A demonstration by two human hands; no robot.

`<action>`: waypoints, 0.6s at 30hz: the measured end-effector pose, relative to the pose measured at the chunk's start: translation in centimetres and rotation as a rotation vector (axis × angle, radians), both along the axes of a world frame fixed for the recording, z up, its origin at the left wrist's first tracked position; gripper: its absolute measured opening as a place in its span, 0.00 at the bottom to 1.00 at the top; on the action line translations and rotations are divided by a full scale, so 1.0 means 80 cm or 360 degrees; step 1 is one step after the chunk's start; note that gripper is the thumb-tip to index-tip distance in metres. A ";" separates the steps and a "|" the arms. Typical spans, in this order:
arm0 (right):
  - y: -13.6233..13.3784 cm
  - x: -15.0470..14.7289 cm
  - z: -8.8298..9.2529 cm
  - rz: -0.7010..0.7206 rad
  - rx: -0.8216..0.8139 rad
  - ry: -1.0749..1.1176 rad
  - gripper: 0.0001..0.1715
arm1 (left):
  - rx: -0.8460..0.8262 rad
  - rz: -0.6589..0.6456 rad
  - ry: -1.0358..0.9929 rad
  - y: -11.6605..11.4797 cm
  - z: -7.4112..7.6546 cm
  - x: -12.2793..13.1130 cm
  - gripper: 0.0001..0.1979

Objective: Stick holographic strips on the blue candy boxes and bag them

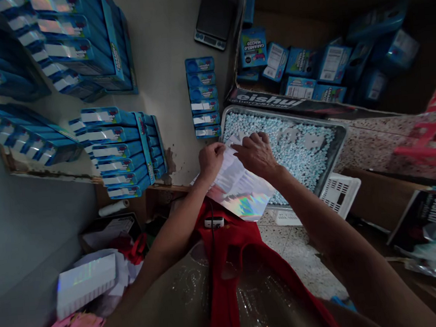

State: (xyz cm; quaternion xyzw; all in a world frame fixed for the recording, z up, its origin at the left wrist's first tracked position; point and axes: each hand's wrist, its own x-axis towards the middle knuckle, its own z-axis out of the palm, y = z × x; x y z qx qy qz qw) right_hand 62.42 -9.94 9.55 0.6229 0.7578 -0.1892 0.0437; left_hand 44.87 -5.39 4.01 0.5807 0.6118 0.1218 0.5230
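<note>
A shiny, rainbow-glinting sticker sheet (246, 196) lies slanted between my hands, over the table edge and the near side of a metal tray (339, 158). My left hand (212, 160) pinches at the sheet's upper left edge, fingers closed. Curled fingers of my right hand (257, 154) grip near its top corner, above the tray; whether a loose piece is between them is too small to tell. Small pale blue candies (302, 161) spread across the tray. Just beyond my left hand stands a row of blue caramel boxes (202, 92), some with a pale strip on the end.
Stacks of blue boxes (118, 152) fill the table's left side. A black scale (213, 21) sits at the back. An open carton (269, 100) of blue boxes borders the tray. A white basket (340, 191) is under the tray; a red crate (429, 140) stands right.
</note>
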 end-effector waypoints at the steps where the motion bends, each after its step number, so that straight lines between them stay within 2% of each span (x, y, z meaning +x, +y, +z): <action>1: -0.003 0.003 -0.001 -0.0016 0.0022 0.0006 0.16 | -0.0003 0.0006 0.0004 0.000 0.000 -0.001 0.08; 5: -0.009 0.010 -0.002 -0.0087 0.0108 0.0051 0.17 | 0.0000 -0.0017 -0.0014 0.001 0.005 0.003 0.09; 10: 0.007 0.007 0.001 -0.0066 0.0072 0.0043 0.21 | -0.0006 0.0007 -0.0013 0.005 0.012 0.012 0.08; 13: 0.015 0.007 0.001 0.0018 0.0004 0.0060 0.29 | 0.0016 -0.0021 -0.0026 0.008 0.010 0.014 0.07; 18: 0.004 0.014 -0.008 0.0120 -0.0052 0.0050 0.27 | -0.0121 0.0027 -0.0065 0.011 0.001 0.009 0.09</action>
